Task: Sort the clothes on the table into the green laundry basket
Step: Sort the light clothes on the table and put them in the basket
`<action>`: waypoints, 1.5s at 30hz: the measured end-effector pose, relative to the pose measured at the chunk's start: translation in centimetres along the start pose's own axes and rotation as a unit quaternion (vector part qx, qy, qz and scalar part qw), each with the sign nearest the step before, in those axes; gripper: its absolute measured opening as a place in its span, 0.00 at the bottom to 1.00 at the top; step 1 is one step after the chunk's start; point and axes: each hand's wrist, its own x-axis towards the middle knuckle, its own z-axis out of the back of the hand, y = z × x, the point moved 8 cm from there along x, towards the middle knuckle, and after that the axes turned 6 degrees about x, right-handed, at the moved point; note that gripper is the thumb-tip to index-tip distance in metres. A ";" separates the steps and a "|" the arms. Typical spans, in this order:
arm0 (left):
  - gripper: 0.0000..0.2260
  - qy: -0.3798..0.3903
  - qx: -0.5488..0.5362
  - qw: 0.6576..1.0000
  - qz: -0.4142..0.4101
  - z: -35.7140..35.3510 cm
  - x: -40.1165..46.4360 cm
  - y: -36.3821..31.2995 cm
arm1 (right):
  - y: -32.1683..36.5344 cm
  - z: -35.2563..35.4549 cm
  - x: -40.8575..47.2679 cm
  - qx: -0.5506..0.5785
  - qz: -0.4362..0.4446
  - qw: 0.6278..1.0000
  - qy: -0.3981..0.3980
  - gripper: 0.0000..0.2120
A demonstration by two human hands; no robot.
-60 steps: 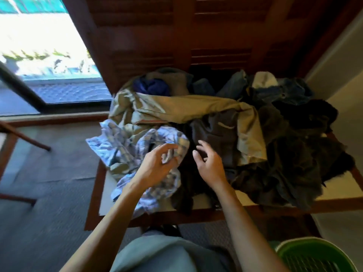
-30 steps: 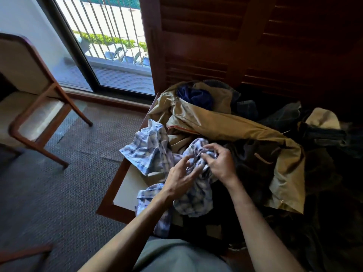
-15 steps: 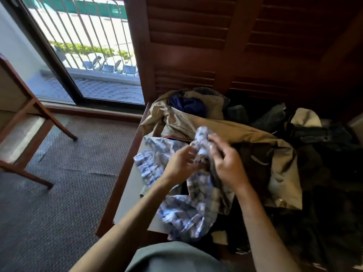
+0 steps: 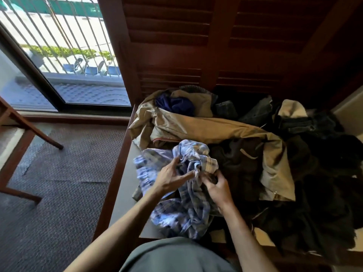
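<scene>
Change: half a second back both hands had the shirt [image 4: 186, 195] bunched up high near the tan jacket [image 4: 216, 130]; now it had dropped lower and spread out more over the table's [image 4: 125, 185] near edge.
Left hand [image 4: 170, 178]: fingers mostly straight, lying against the shirt's folds, not really clamping anything.
Right hand [image 4: 218, 186]: curled into the cloth, gripping a bunch of shirt right under the collar bit.
Shirt: thin blue-and-white plaid, crumpled, lower part blurry; it sat on the table's front left, touching the pile.
Pile: tan jacket was smooth and kinda stiff looking, draped across the middle; a dark blue cloth [image 4: 174, 105] balled up at the back; dark clothes [image 4: 324, 193] on the right, soft lumps.
Hard to see: the dark stuff ran together in shadow, couldn't tell one piece from another. Right fingertips were buried in fabric.
Room: wooden louvred panel [image 4: 196, 36] behind, patterned carpet [image 4: 59, 173], chair legs [image 4: 19, 134] cut off at left.
</scene>
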 end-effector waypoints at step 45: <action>0.44 -0.093 -0.085 0.989 0.082 13.2 18.9 0.2 | 15.3 -15.1 23.5 -0.332 0.237 0.910 0.078 0.13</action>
